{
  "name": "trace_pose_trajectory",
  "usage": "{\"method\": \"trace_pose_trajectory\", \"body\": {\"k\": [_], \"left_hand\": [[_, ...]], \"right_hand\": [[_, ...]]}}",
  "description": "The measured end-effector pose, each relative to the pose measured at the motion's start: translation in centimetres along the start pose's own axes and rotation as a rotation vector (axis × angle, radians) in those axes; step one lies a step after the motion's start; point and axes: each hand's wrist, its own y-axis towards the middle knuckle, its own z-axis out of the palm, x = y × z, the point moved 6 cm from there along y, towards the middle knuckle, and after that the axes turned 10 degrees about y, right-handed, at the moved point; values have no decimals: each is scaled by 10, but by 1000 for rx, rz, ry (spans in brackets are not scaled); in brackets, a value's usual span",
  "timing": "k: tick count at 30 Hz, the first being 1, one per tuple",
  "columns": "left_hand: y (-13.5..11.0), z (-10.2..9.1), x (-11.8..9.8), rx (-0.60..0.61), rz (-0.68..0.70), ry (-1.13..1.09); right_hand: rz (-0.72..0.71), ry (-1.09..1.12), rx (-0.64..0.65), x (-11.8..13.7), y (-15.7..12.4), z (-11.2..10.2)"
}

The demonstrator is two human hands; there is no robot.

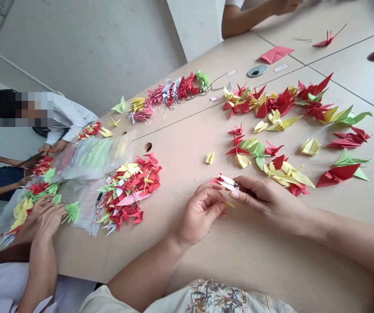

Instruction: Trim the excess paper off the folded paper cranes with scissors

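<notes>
Right grip (265, 201) narrow, pinching white-and-red paper crane (228, 183) at 12 o'clock, above counter (187, 256). Left grip (200, 214) narrow on thin yellow strip (226, 204). Risk: overtight pinch crushes crane; slipped fingers drop it among loose cranes (281, 169) at 1 o'clock.

left hand (202, 213) and right hand (267, 204) nearly meet, fingers curled, right fingertips pinching.

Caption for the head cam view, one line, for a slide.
Head view: right hand pinches a white-and-red paper crane beside left hand, over a table strewn with colored paper cranes.
</notes>
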Motion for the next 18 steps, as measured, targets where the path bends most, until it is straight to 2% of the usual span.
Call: {"method": "trace_pose_trajectory", "body": {"k": [4,7,11,15,18], "left_hand": [[-6,-12,-12,-118,128,243],[-14,-35,-19,-214,219,465],[-27,-84,-22,-349,310,800],[-40,-137,-17,-463,289,1088],[-47,-166,-14,-499,252,1255]], "right_hand": [[-18,-55,-27,1,-1,0],[-14,-92,-39,-1,1,-2],[-12,-136,-23,-3,2,-1],[-15,-171,25,-4,1,5],[-8,-196,49,-4,0,9]]}}
